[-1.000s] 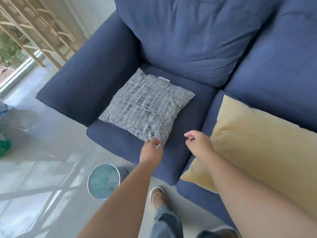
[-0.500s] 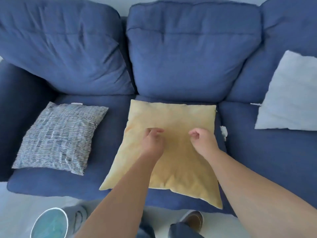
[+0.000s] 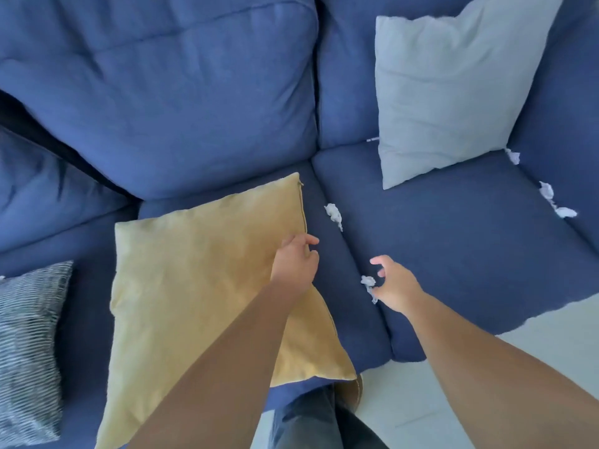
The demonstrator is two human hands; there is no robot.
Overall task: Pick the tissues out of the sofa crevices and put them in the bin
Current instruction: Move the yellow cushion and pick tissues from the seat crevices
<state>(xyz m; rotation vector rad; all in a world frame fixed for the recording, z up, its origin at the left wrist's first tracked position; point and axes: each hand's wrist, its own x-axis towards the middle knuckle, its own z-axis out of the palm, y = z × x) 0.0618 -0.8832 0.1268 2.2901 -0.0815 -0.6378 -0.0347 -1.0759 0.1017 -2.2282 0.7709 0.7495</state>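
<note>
Sofa [image 3: 453, 254]: I note blue seat cushions with two crevices in view; one seam runs between the middle and right seats, another along the far right edge.
Yellow cushion [image 3: 201, 286]: lies flat on the middle seat, its right edge just beside the centre seam. I judge it is not covering the tissues now and needs no further shifting.
Pale cushion [image 3: 447, 85]: leans upright on the right seat back, apart from both seams.
Left hand [image 3: 293, 265]: rests over the yellow cushion's right edge, fingers loosely curled, holding nothing that I can see.
Right hand [image 3: 393, 283]: hovers at the centre seam, fingers parted and curved, touching or just beside the near tissue; I cannot tell whether a pinch has closed.
Near tissue [image 3: 369, 283]: crumpled, wedged in the centre seam at the right fingertips.
Upper tissue [image 3: 334, 213]: same seam, further back.
Right-edge tissues [image 3: 551, 197]: several scraps along the far seam, well apart from both hands.
Bin: not in view.
Advice: I would pinch the exposed crumple low at the seam and draw it straight up, since thin paper may tear if dragged sideways.
</note>
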